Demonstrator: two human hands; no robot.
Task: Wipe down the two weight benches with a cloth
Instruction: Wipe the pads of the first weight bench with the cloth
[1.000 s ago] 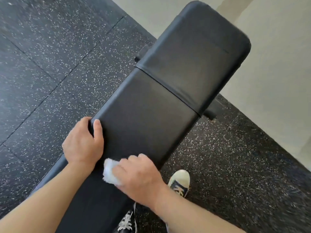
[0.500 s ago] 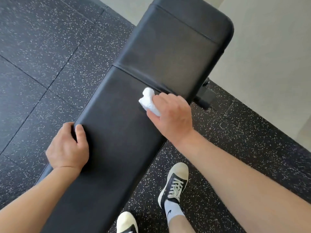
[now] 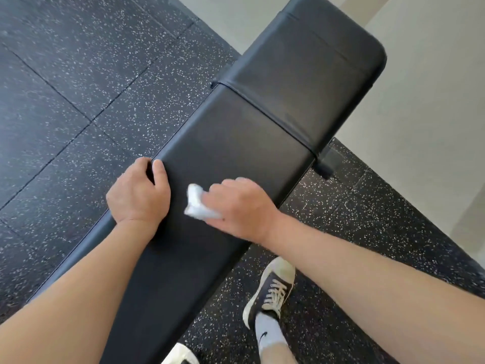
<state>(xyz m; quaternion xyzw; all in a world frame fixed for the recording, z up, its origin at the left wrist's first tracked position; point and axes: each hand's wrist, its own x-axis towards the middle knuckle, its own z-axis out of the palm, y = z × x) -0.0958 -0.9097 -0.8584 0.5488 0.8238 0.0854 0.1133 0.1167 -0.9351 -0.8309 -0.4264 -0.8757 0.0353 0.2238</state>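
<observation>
Right hand [image 3: 240,206] clamped on my cloth [image 3: 198,204] mid-bench [image 3: 231,143], left hand [image 3: 137,193] gripping its edge; loose wad could slip, I judge.

no readable text, small dark swoosh logo on white sock [image 3: 266,337]

Bench [image 3: 236,143]: near end and far top corner cut off by the frame edges; frame beneath hidden by the pad. Cloth [image 3: 195,203]: blurred, partly covered by right hand [image 3: 238,203]. Left hand [image 3: 137,193]: fingertips hidden over the pad's left edge. Near shoe [image 3: 178,354]: cut off below.
</observation>
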